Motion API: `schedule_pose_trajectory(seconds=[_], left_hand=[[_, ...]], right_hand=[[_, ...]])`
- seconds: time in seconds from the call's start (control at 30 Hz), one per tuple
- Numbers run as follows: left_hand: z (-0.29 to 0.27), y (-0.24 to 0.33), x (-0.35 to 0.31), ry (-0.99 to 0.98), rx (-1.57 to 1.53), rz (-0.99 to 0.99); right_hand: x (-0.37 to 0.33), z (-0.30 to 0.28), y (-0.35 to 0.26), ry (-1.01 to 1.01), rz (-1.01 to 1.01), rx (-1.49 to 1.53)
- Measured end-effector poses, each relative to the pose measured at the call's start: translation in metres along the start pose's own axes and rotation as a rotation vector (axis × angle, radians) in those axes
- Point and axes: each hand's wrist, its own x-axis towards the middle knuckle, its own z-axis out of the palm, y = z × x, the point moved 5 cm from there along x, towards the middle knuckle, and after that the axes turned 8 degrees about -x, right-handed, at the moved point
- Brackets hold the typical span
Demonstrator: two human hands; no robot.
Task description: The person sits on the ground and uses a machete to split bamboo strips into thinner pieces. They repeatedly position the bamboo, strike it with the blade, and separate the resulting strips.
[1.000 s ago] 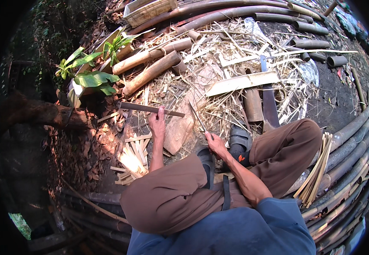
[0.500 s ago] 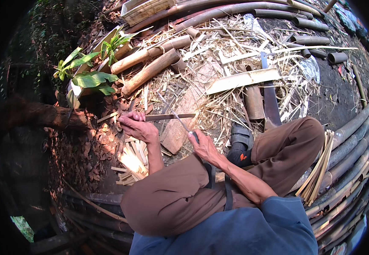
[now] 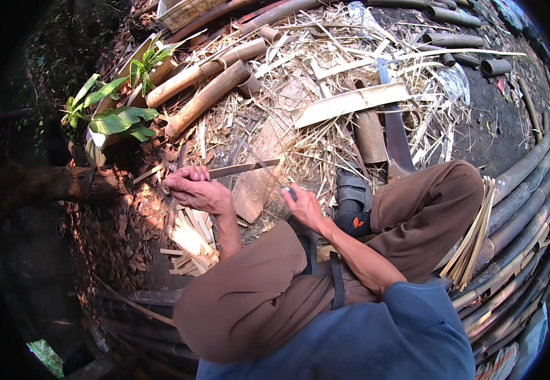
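My left hand [image 3: 200,192] is closed around one end of a narrow dark bamboo strip [image 3: 244,169], which points right with its far end free. In my right hand [image 3: 306,209] is a small knife [image 3: 291,192] with a dark handle. Its thin blade, smeared by motion, slants up and left and crosses the strip near the free end in this view; whether it touches cannot be told. A flat wooden plank [image 3: 265,147] lies on the ground beyond both hands. Pale split strips [image 3: 193,244] are piled below my left wrist.
A large machete [image 3: 396,136] lies beyond my right knee, beside a bamboo tube [image 3: 370,136] and a split bamboo half [image 3: 351,104]. Shavings litter the ground. A strip bundle [image 3: 475,237] rests on long bamboo poles [image 3: 509,218] at right. A leafy plant [image 3: 120,120] stands at left.
The whole view has shifted slightly. My right hand has drawn the knife rightward along the strip toward its free end. My left hand keeps its hold on the strip.
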Motion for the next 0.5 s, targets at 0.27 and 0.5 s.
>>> schedule_pose_trajectory(seconds=[0.27,0.5], left_hand=[[0.003,-0.005,0.022,0.073,-0.412,-0.217],[-0.003,-0.005,0.011,0.088,-0.454,-0.24]], right_hand=[[-0.001,0.002,-0.013,0.062,-0.078,0.009],[-0.01,0.005,-0.062,-0.023,-0.104,0.138]])
